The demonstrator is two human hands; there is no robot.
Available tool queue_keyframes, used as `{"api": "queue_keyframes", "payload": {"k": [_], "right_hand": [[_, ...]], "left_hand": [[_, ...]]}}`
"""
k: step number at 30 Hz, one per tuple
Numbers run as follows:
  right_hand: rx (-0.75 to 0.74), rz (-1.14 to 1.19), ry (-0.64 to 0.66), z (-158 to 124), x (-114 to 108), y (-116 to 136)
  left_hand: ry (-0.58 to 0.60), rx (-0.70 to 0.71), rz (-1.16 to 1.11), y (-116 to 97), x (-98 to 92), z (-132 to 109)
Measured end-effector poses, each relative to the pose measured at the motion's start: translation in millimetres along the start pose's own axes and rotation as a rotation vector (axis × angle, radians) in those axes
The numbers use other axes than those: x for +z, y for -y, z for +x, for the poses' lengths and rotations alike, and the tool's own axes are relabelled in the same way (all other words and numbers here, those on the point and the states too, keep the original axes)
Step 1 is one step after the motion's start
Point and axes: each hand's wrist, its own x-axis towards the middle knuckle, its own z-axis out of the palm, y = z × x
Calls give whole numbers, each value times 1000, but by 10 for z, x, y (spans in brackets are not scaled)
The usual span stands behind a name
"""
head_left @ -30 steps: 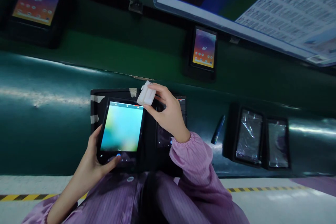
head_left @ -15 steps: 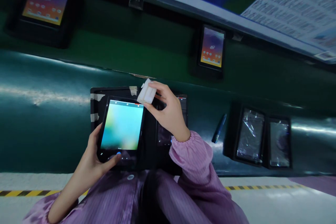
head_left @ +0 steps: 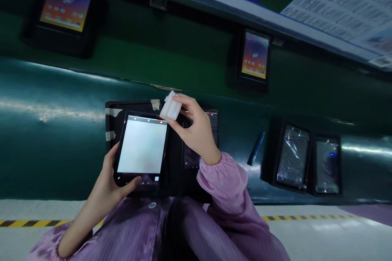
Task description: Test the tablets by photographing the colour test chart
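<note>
My left hand (head_left: 110,183) is closed round the lower left of a black tablet (head_left: 141,145), thumb on the bottom bezel. The tablet's screen glows pale white, with small icons along its top. At its upper right corner, my right hand (head_left: 197,130) pinches a small white block (head_left: 171,106) between thumb and fingers. Under the tablet lies a black tray (head_left: 114,105) with strips of tape on it. Partly hidden beneath my right hand and wrist is a second dark tablet (head_left: 191,159) on the same tray.
To the right, a dark blue pen (head_left: 256,149) lies on the green bench (head_left: 55,147), beside two black trays (head_left: 271,151) holding film-covered devices. On the green strip behind stand two lit tablets (head_left: 67,2) in black holders. A large monitor (head_left: 260,2) overhangs the back right.
The held tablet's screen has turned from blurred blue-green to pale white. Both lit tablets at the back have shifted right. My hands have hardly moved.
</note>
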Motion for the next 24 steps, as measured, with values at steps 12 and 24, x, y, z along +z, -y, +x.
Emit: {"api": "queue_keyframes", "payload": {"k": [12,24], "right_hand": [[-32,0,-8,-7,10,-25],[-63,0,-17,-23,36,-42]], "left_hand": [[179,-12,-104,102,-132,-10],[192,-98,-131,6,-154,-9]]}}
